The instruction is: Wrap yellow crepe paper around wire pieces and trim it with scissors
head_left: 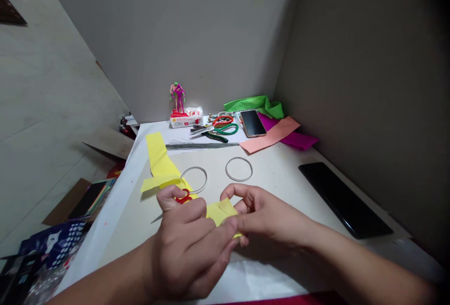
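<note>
My left hand (193,249) is closed, its fingers pinching one side of a small folded piece of yellow crepe paper (221,210). The opposite side of that piece is held by my right hand (256,211), with thumb and fingers pressed on it. Red-handled scissors (183,197) show behind my left hand, blade tip to the left; I cannot tell whether the hand grips them or they lie on the table. Just beyond, a longer yellow crepe strip (160,155) lies crumpled under a wire ring (206,178). A second wire ring (239,180) lies flat to its right.
Thin wires (200,146) lie across the back, below green-handled scissors (228,129) and a phone (253,123). Salmon (270,135), magenta and green (253,103) crepe strips lie back right. A small figure (178,96) stands by a white box (186,120). A black slab (344,199) lies right.
</note>
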{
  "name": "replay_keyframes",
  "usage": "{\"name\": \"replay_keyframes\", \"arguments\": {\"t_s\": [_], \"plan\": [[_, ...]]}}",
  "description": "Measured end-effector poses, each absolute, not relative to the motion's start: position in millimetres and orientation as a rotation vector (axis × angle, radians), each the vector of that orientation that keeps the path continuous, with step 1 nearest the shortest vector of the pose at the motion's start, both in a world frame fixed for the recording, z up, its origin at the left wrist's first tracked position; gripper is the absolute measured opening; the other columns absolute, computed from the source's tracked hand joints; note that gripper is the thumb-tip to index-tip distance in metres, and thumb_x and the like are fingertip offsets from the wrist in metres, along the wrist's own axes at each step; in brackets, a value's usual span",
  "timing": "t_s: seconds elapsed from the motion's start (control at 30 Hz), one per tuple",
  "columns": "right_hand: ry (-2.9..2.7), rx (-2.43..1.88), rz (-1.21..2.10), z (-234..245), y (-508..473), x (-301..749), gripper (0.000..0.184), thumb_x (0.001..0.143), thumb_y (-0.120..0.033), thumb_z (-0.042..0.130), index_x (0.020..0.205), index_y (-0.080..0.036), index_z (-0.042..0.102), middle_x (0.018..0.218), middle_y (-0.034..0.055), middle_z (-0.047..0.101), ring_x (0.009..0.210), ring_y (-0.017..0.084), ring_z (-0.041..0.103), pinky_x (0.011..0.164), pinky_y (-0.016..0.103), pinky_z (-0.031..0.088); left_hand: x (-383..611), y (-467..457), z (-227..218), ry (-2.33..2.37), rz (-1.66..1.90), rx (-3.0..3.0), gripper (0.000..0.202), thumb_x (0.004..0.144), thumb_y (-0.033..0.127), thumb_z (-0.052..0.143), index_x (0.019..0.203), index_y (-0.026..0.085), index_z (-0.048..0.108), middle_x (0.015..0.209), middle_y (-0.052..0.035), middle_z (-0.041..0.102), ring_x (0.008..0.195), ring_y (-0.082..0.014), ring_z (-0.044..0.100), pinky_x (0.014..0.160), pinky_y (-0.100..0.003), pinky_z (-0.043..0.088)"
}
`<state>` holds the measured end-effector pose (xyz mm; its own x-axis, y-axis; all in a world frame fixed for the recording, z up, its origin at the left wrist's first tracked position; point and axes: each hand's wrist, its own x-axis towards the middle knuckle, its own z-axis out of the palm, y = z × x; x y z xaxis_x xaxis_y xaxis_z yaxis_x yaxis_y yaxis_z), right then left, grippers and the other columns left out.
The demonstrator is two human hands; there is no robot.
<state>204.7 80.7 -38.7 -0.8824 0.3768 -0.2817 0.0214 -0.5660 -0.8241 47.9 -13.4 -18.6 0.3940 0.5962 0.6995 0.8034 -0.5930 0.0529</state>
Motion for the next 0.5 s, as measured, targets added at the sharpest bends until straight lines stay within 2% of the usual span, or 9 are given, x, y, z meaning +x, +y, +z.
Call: {"name": "replay_keyframes", "arguments": {"t_s": [0.1,0.17,0.23,0.33,0.43,0.5], "plan": [[-1.413,-0.651,2.473,-39,81,205,0.037,0.074,-0.033,0.074,0.099,-0.020,0.050,0.049,-0.0066,0.057,0.043,0.007,0.049,0.051,0.018,0.038,45,-12,-12,-1.375,-1.087,-2.502,0.021,0.076,0.008,0.061,0.091,0.022,0.066,0.052,0.0061,0.057,0.056,-0.0135,0.043,0.074,-0.040,0.026],[-1.431,-0.656,2.357,-38,81,206,0.030,0.084,-0.040,0.062,0.104,-0.021,0.051,0.056,-0.0049,0.058,0.048,0.009,0.051,0.054,0.021,0.041,44,-10,-9,-1.504,-1.225,-2.541,0.020,0.078,0.006,0.060,0.085,0.023,0.066,0.054,0.0056,0.055,0.057,-0.0129,0.045,0.076,-0.040,0.028],[-1.497,-0.629,2.113,-37,82,208,0.030,0.089,-0.045,0.054,0.106,-0.021,0.054,0.074,-0.0005,0.060,0.063,0.011,0.056,0.063,0.024,0.044,41,-6,-8,-1.602,-1.376,-2.524,0.015,0.078,0.007,0.060,0.079,0.021,0.066,0.055,0.0051,0.052,0.056,-0.0117,0.046,0.075,-0.039,0.030],[-1.745,-0.473,1.705,-34,80,210,0.028,0.082,-0.038,0.066,0.104,-0.020,0.063,0.102,0.0051,0.058,0.091,0.016,0.055,0.082,0.028,0.044,39,-2,-13,-1.728,-1.547,-2.466,0.009,0.079,0.011,0.061,0.075,0.018,0.064,0.055,0.0055,0.047,0.054,-0.0111,0.044,0.071,-0.036,0.032],[-1.853,-0.433,1.555,-32,77,209,0.015,0.077,-0.023,0.071,0.090,-0.017,0.067,0.096,0.0058,0.061,0.093,0.018,0.057,0.086,0.031,0.044,38,-1,-18,-1.827,-1.616,-2.417,0.010,0.079,0.013,0.060,0.072,0.019,0.064,0.055,0.0054,0.045,0.056,-0.0123,0.043,0.069,-0.035,0.030],[-1.834,-0.487,1.555,-32,74,207,0.006,0.079,-0.022,0.069,0.080,-0.016,0.068,0.085,0.0051,0.064,0.086,0.018,0.060,0.083,0.032,0.045,38,-1,-20,-1.898,-1.634,-2.397,0.010,0.079,0.015,0.061,0.071,0.019,0.064,0.056,0.0045,0.046,0.058,-0.0136,0.043,0.069,-0.035,0.029]]}}
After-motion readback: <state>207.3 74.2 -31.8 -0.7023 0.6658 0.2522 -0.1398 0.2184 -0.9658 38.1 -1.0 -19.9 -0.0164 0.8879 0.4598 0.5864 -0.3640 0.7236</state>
